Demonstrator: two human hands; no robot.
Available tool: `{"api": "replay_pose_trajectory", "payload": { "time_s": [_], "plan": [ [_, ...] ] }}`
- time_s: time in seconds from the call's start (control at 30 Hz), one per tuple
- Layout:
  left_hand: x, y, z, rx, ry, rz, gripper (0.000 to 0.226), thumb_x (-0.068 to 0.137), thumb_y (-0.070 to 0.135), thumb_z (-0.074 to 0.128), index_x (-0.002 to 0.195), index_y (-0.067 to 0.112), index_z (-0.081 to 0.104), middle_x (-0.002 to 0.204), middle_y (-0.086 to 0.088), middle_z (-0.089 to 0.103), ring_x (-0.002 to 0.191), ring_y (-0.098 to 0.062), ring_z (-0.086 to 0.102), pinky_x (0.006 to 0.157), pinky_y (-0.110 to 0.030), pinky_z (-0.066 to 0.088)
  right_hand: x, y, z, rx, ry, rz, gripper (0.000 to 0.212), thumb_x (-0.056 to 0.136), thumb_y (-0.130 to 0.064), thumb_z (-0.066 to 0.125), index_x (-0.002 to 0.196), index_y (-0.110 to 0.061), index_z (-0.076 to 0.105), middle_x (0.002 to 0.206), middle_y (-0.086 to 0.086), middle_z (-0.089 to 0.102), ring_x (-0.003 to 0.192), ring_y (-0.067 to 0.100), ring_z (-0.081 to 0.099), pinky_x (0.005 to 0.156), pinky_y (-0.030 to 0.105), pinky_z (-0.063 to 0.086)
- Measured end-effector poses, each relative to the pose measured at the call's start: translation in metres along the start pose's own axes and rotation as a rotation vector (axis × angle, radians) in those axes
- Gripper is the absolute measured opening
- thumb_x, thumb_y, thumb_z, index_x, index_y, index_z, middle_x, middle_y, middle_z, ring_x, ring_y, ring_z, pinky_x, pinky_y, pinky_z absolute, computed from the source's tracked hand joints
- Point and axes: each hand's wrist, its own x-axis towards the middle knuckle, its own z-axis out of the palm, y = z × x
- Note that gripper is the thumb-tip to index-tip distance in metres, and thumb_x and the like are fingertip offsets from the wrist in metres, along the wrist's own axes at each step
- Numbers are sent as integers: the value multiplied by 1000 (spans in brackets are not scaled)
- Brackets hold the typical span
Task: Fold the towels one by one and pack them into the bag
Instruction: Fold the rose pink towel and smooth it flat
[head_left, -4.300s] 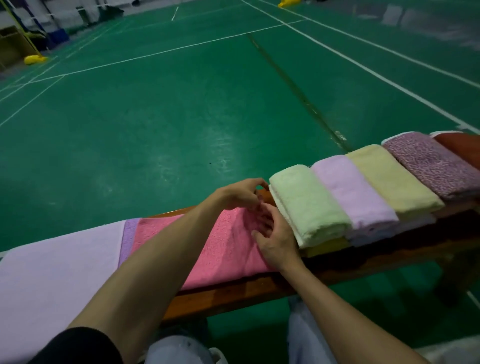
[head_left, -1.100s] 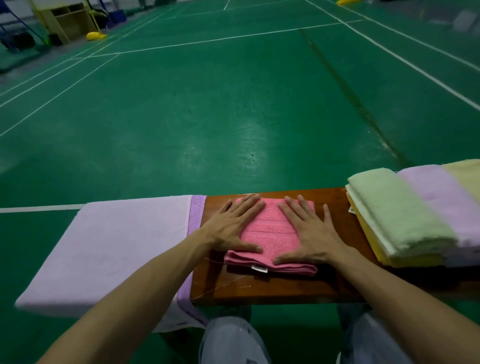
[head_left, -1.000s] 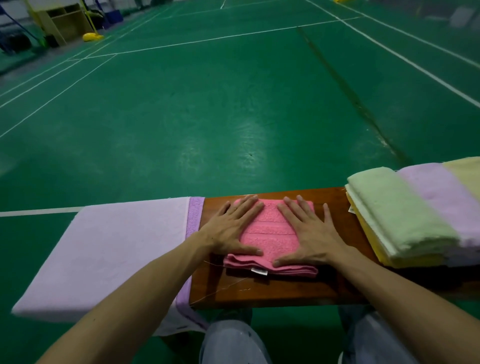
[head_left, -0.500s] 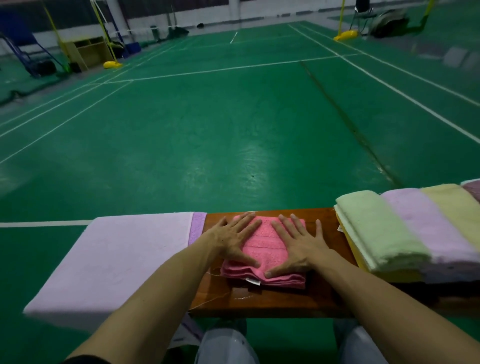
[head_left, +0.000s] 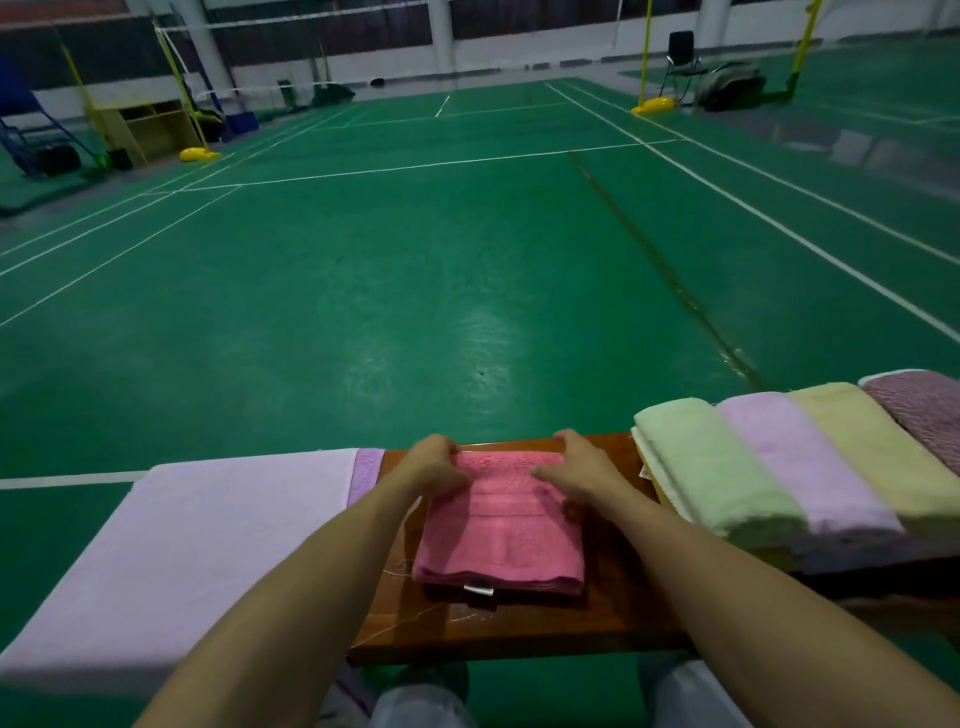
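Note:
A folded pink towel (head_left: 501, 535) lies on the brown wooden bench (head_left: 519, 623) right in front of me, a white tag at its near edge. My left hand (head_left: 431, 465) grips the towel's far left corner with curled fingers. My right hand (head_left: 576, 467) grips its far right corner the same way. A large lilac towel (head_left: 182, 545) is spread flat over the bench to the left. No bag is in view.
A row of folded towels sits on the bench to the right: light green (head_left: 711, 467), lilac (head_left: 800, 457), pale yellow (head_left: 883, 447) and mauve (head_left: 930, 410). Beyond the bench stretches a green court floor with white lines, net posts and a chair far off.
Both hands slid from lying flat on the pink towel up to its far edge and curled round the corners. The view tilted upward.

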Motion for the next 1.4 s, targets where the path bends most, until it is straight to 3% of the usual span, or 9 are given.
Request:
{"api": "replay_pose_trajectory", "payload": {
  "time_s": [0.1,0.2,0.43,0.57,0.77,0.9,1.07,1.27,1.4],
  "plan": [
    [2,-4,2,-57,36,-5,34,80,17,70,112,11,60,102,-8,64,81,-17,54,67,-23,41,3,5,3,179,-10,62,62,89,-9,63,144,-17,33,85,10,66,43,17,61,43,29,52],
    [2,-8,4,-134,32,2,25,81,13,70,99,14,53,81,-3,60,63,-16,54,50,-21,45,9,12,3,313,-11,109,58,89,3,58,139,-17,35,93,19,65,42,15,59,44,30,51],
    [-2,-11,-1,-190,-26,1,13,79,10,72,84,11,61,71,-5,60,52,-12,53,50,-27,50,9,19,1,486,-46,131,46,91,14,52,125,-14,38,92,20,59,46,19,60,43,30,51],
    [-10,-9,-6,-418,9,-21,16,84,5,68,82,10,53,61,-5,54,35,-8,49,35,-22,45,6,11,-5,715,-17,146,44,91,20,42,119,-13,39,88,15,49,37,20,60,36,27,51],
    [-28,-10,-9,-879,-2,-9,18,81,-3,69,91,4,57,84,-14,59,75,-22,62,67,-34,60,-8,-4,-24,909,2,82,33,89,5,61,110,-16,47,92,13,50,69,26,57,43,34,57],
    [-46,-9,-6,-1159,15,-108,22,89,18,67,101,1,61,92,-10,58,88,-20,57,80,-38,57,-26,-3,-24,829,80,84,22,93,-17,66,106,-16,49,96,10,50,68,26,57,39,33,54],
    [-66,-16,6,-890,109,-104,20,91,12,63,99,-6,62,90,-11,60,78,-17,56,59,-25,53,-47,8,-10,632,112,4,34,87,-1,69,110,-13,47,95,9,48,68,24,57,38,33,53],
    [-72,-27,18,-744,171,-64,7,82,3,71,88,2,66,89,-5,64,88,-19,59,66,-24,47,-63,17,0,299,108,-86,37,85,-6,73,109,-19,47,89,6,54,51,18,60,43,32,54],
    [-75,-23,24,-360,179,61,5,87,16,68,90,16,64,105,3,57,101,-11,51,85,-21,43,-72,17,4,-33,124,-113,33,84,-26,73,105,-26,47,102,-1,60,74,18,66,61,30,58]
  ]
}}
